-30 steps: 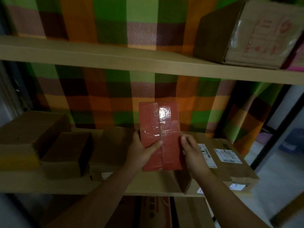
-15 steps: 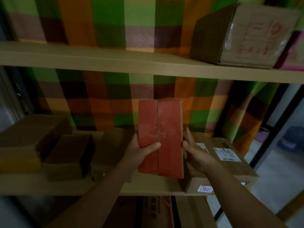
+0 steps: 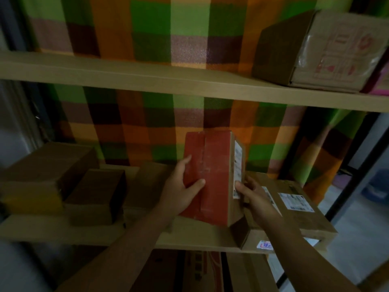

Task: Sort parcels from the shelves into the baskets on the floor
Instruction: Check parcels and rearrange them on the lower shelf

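1. We have just turned the red parcel [image 3: 212,178]: its side label [image 3: 237,165] now shows, probably so we can read its destination.
2. It is held upright before the middle shelf [image 3: 189,234]. Our left hand [image 3: 181,190] grips its left edge and our right hand [image 3: 255,197] pinches its label edge, fingers curled on it.
3. The upper shelf [image 3: 147,74] is above it and a flat box [image 3: 294,211] is just right of it; the open room lies toward us.

Parcel labels [image 3: 295,202] apparently too blurred.
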A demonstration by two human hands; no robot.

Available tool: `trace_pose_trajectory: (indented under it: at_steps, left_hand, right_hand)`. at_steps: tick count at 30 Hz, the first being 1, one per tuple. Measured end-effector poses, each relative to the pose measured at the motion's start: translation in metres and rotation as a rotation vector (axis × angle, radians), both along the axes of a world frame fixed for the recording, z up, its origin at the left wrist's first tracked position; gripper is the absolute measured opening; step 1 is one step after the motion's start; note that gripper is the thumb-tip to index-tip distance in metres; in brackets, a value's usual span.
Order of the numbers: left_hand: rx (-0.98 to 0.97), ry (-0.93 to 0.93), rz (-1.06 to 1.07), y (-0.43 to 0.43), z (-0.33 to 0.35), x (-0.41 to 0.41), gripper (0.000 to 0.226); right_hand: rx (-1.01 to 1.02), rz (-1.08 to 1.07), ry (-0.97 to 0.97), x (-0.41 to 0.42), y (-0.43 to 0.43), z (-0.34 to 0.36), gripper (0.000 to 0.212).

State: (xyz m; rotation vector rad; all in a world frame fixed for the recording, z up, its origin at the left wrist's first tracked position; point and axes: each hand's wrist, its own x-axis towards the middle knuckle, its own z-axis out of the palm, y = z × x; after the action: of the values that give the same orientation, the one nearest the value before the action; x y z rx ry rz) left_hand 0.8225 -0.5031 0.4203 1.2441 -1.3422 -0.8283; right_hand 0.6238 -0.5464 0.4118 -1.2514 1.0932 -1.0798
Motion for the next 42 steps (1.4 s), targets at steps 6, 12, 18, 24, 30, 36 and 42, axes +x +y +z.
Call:
trace_pose_trajectory:
  at_steps: [6,12,18,24,30,36,42]
  left_hand:
    - [0.187,-0.066,0.098,-0.004,0.006,-0.007,0.099]
    - [0.296,0.008,0.054,-0.012,0.019,0.005,0.112]
    - [0.286,0.348,-0.065,-0.015,0.015,0.016,0.045]
    - [0.261,0.48,-0.094,-0.014,-0.003,0.017,0.065]
    - [0.317,0.443,-0.09,-0.014,-0.007,0.02,0.041]
    - [0.276,0.389,-0.099,-0.008,-0.009,0.017,0.046]
    - [0.301,0.339,-0.05,-0.009,-0.006,0.019,0.036]
  right_hand:
    - [-0.028,-0.138,0.002,0.01,0.0,0.0,0.086]
    - [-0.069,-0.163,-0.044,0.002,0.0,-0.003,0.055]
    - [-0.14,-0.098,-0.199,-0.012,-0.002,0.005,0.057]
    - [-0.099,0.069,-0.12,-0.009,0.001,0.009,0.086]
    - [-0.237,0.027,-0.022,-0.006,0.011,0.006,0.099]
    - [-0.261,0.041,-0.032,-0.01,0.014,0.0,0.096]
    - [-0.188,0.062,-0.021,-0.01,0.005,-0.001,0.1]
